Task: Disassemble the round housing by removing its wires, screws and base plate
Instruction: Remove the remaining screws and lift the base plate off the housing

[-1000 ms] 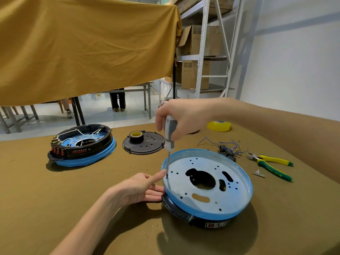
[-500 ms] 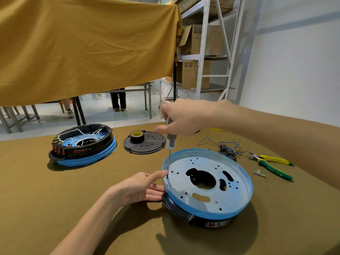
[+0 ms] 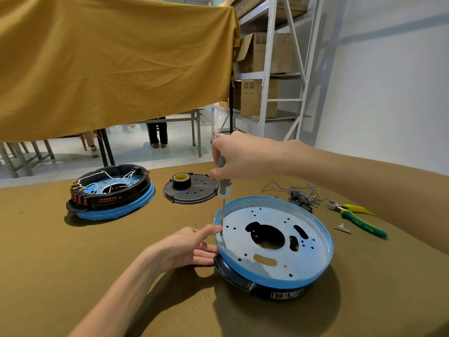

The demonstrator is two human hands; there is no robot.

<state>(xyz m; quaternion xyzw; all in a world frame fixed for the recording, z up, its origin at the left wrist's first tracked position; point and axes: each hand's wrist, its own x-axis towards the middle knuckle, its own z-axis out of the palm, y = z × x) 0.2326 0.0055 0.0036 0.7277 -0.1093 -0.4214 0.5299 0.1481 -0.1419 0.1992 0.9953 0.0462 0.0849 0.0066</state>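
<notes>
A round black housing (image 3: 245, 278) with a blue rim lies on the table, its pale metal base plate (image 3: 274, 259) facing up with several holes. My right hand (image 3: 239, 155) grips a grey screwdriver (image 3: 224, 188) held upright, its tip on a screw at the plate's left edge. My left hand (image 3: 184, 246) rests against the housing's left side, thumb on the rim beside the tip. Removed wires (image 3: 295, 190) lie behind the housing.
A second housing (image 3: 110, 193) with wires inside sits at the left. A black round cover (image 3: 192, 188) with a tape roll (image 3: 182, 180) lies behind. Green-yellow pliers (image 3: 357, 217) and loose screws (image 3: 342, 228) lie at the right. A yellow cloth hangs overhead.
My right hand has turned on the screwdriver handle, fingers shifting around it. The tip stays on the same screw and my left hand holds still.
</notes>
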